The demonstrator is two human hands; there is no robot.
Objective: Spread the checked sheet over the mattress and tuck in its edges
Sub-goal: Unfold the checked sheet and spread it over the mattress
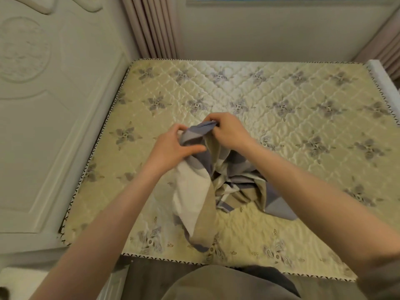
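The checked sheet (pixel 201 191), in blue, beige and white, is bunched in a heap near the front middle of the bare quilted mattress (pixel 292 100). Both hands hold its upper fold lifted above the heap. My left hand (pixel 173 146) grips the fabric from the left, fingers closed on it. My right hand (pixel 227 131) pinches the blue edge from the right. The two hands nearly touch. Part of the sheet hangs down toward the front edge of the mattress.
A carved white headboard (pixel 43 115) stands along the left side. Pinkish curtains (pixel 153 27) hang behind the far left corner and at the far right (pixel 383 44). A wall under a window runs along the far side. My own clothing shows at the bottom.
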